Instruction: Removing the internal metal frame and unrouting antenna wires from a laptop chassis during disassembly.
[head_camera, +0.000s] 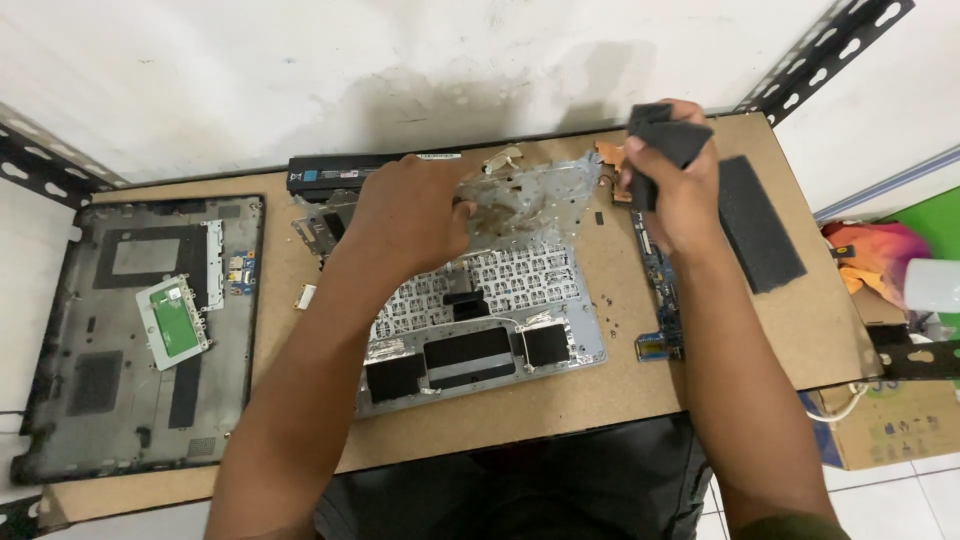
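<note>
Head view: left hand (410, 215) presses the keyboard frame's (480, 300) far edge (grip unclear); right hand (680, 190) clutches dark foam (665, 135).

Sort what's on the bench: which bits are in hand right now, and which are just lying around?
In hand:
- left hand pressing on the silver keyboard frame
- right hand gripping a dark foam pad

Lying about:
- black laptop base cover, at the left
- black battery by the wall
- circuit board strip beside the right forearm
- flat dark foam sheet, at the right
</note>
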